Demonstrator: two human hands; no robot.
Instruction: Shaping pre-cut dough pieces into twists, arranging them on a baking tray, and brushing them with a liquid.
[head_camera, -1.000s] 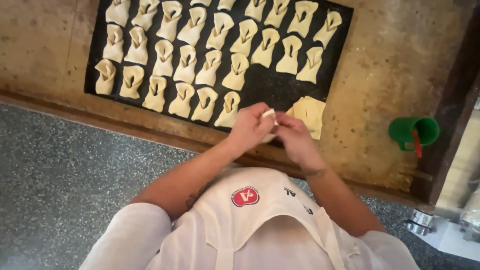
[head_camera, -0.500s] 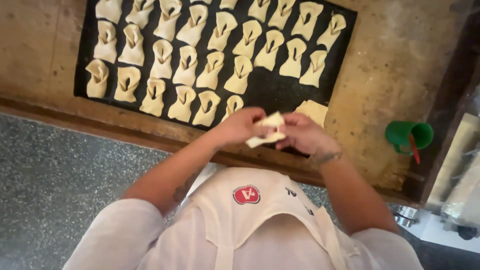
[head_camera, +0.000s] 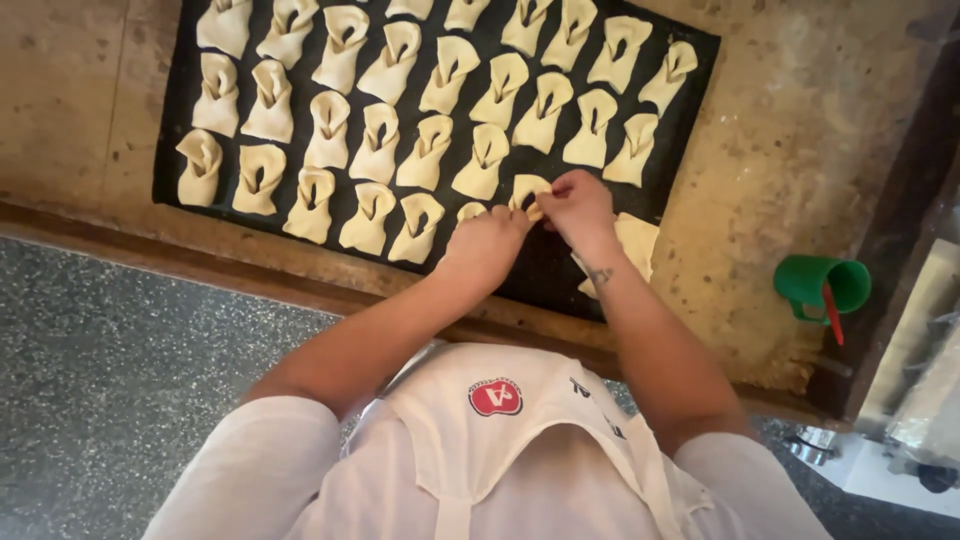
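Both hands over near edge of black baking tray (head_camera: 690, 90). Left hand (head_camera: 487, 245) and right hand (head_camera: 577, 205) pinching one folded dough piece (head_camera: 527, 190) between fingertips, piece down on tray at end of front row. Rows of folded dough pastries (head_camera: 480, 95) across tray. Flat dough squares (head_camera: 632, 245) just beside right wrist. Green cup (head_camera: 815, 285) well apart on worktop (head_camera: 790, 140).

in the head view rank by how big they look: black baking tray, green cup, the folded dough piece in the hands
1. black baking tray
2. green cup
3. folded dough piece, partly hidden by the left hand and right hand, but clearly smallest
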